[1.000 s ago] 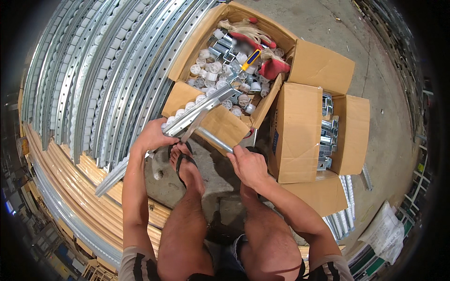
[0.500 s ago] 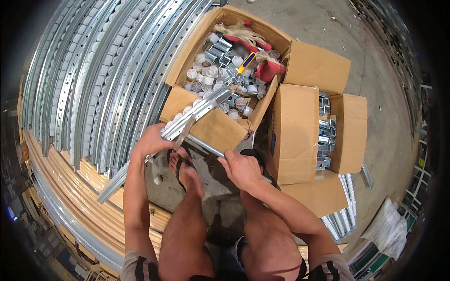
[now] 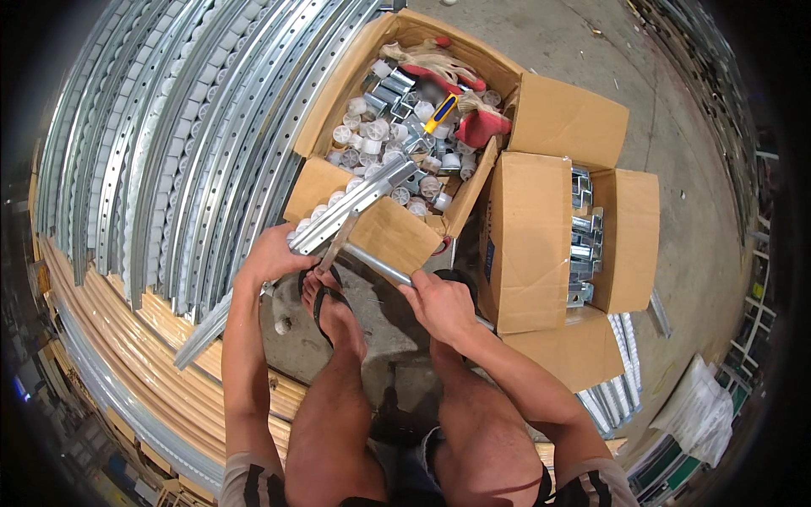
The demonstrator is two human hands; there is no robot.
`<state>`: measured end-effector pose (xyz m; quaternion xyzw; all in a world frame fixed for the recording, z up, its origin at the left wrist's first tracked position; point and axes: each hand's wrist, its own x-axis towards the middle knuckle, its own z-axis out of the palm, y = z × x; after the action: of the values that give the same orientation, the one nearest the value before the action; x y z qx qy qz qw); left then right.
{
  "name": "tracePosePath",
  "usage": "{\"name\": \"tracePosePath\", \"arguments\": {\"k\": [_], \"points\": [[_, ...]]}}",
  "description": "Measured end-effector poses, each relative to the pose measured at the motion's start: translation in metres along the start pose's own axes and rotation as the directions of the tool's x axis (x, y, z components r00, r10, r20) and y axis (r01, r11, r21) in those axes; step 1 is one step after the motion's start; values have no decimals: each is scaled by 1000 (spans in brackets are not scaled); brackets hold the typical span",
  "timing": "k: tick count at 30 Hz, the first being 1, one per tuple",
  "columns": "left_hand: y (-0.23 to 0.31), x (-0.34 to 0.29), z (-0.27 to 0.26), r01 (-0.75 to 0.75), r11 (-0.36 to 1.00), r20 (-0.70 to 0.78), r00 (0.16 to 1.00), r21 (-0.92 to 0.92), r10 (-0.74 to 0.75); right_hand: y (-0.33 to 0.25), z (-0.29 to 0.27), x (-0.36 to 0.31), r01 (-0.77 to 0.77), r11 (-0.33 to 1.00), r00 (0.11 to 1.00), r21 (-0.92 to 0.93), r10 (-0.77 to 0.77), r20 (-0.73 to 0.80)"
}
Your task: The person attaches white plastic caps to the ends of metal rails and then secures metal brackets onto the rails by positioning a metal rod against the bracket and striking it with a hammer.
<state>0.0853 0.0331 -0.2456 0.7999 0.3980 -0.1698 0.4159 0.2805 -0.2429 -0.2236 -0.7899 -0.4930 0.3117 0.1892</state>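
My left hand (image 3: 277, 256) is closed round the near end of a perforated metal roller track (image 3: 342, 213), its small white wheels along one side. The track slants up across the flap of an open carton (image 3: 397, 241), its far end over the carton's contents. My right hand (image 3: 441, 306) grips the tubular metal handle of a hammer (image 3: 384, 269). The hammer's narrow, worn head lies close to the track's near end, beside my left fingers; whether they touch I cannot tell. Inside the carton are white wheels (image 3: 376, 129), metal brackets, a yellow-and-blue handled tool (image 3: 441, 114) and red-and-cream work gloves (image 3: 483, 127).
Long metal roller tracks (image 3: 182, 152) lie stacked at the left, over wrapped tan lengths (image 3: 144, 355). A second open carton (image 3: 532, 245) at the right holds metal brackets (image 3: 581, 241), with metal strips (image 3: 615, 397) under it. My sandalled foot (image 3: 329, 308) is just below the hammer head.
The hammer has shifted slightly right, its head a little away from my left fingers. My left hand keeps its hold on the track. The whole view has moved slightly.
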Motion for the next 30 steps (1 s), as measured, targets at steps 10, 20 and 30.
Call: {"name": "tracePosePath", "arguments": {"k": [10, 20, 30], "points": [[31, -29, 20, 114, 960, -239, 970, 255, -52, 16, -23, -12, -44, 907, 987, 419, 103, -120], [31, -81, 77, -92, 896, -744, 525, 434, 414, 39, -44, -5, -133, 378, 829, 916, 549, -106], [-37, -150, 151, -236, -458, 156, 728, -857, -667, 45, -64, -10, -150, 296, 753, 943, 652, -85]]}}
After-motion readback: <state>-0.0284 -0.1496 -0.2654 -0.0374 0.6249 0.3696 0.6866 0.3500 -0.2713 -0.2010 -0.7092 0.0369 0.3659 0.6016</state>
